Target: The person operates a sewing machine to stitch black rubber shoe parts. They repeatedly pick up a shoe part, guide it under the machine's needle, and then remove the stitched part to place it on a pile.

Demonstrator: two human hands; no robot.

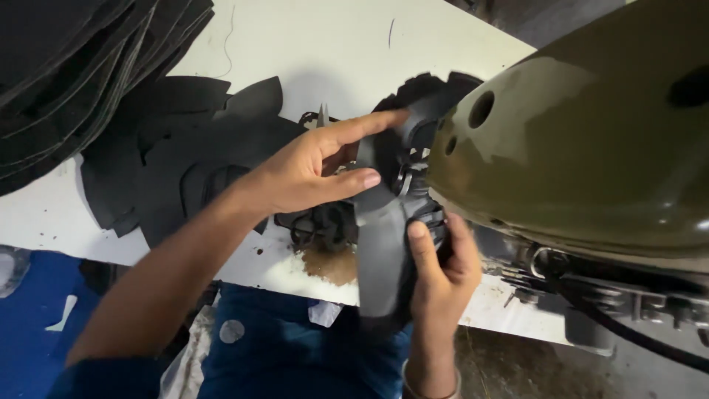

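Left hand (310, 166) reaches right, fingers extended, pinching black leather piece (384, 236); right hand (439, 262) clamps lower edge beside olive sewing machine (591, 148). Piece runs near-vertical.

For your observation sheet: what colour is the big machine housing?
Olive green machine housing, glossy; head view.

1. Workshop, likely shoe or leather stitching.
2. Olive-green sewing machine (591, 148) fills the right side, paint worn, bolts and a black cable (628, 332) under its base.
3. White worktable (332, 44), scuffed and stained, a brown patch at the near edge.
4. Black cut pieces (170, 148) spread over it; more in a stack (74, 66) at far left.
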